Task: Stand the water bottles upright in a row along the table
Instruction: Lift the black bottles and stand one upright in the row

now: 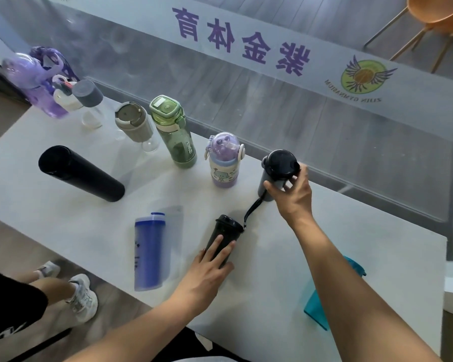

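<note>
A row of upright bottles runs along the far edge of the white table [272, 283]: purple bottles [34, 82] at the far left, a clear one with a grey cap [88, 100], a grey-lidded glass one [135, 124], a green one [174, 131], a small purple child's bottle [224, 160]. My right hand [290, 194] grips a dark grey bottle [275, 171] standing at the row's right end. My left hand [207, 273] lies on a small black bottle [224, 236] lying on its side. A black flask [81, 173] and a blue bottle [149, 252] also lie flat.
A teal object [324, 301] sits under my right forearm near the table's right corner. Beyond the far edge is a glass wall with purple lettering. A person's legs and white sneakers [81, 296] are at the lower left. An orange chair [434, 17] stands behind the glass.
</note>
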The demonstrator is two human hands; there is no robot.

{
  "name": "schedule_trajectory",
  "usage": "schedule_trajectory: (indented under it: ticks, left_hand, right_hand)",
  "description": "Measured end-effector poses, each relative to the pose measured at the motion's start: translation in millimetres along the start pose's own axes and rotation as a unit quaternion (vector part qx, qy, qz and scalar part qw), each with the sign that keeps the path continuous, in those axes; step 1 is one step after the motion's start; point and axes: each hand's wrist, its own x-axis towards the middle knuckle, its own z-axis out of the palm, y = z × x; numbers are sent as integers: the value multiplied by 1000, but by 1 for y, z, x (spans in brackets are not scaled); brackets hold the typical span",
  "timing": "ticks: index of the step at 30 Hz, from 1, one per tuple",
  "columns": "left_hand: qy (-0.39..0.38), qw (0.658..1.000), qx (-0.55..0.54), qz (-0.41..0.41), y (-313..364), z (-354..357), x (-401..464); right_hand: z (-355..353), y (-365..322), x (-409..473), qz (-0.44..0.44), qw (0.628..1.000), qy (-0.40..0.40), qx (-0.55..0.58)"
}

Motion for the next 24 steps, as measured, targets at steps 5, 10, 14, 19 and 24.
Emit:
schedule_trajectory:
  ticks: [5, 10, 14, 19, 24]
  left_hand:
    - [4, 1000, -14, 11, 0, 2, -12]
    - [22, 999, -33, 2, 3, 1, -14]
    - [22, 998, -61, -13, 2, -3, -14]
    - [-21, 995, -87, -46, -7, -16, -14]
    - [-26, 993, -99, -53, -13, -32, -8]
  right_hand:
    - [5, 5, -7, -2, 1000, 6, -8]
    - [3, 9, -12, -4, 1000, 11, -10]
    - [9, 8, -14, 1, 1000, 22, -10]
    - [16, 8, -18, 13, 999, 43, -29]
    - [9, 14, -45, 85, 992, 39, -86]
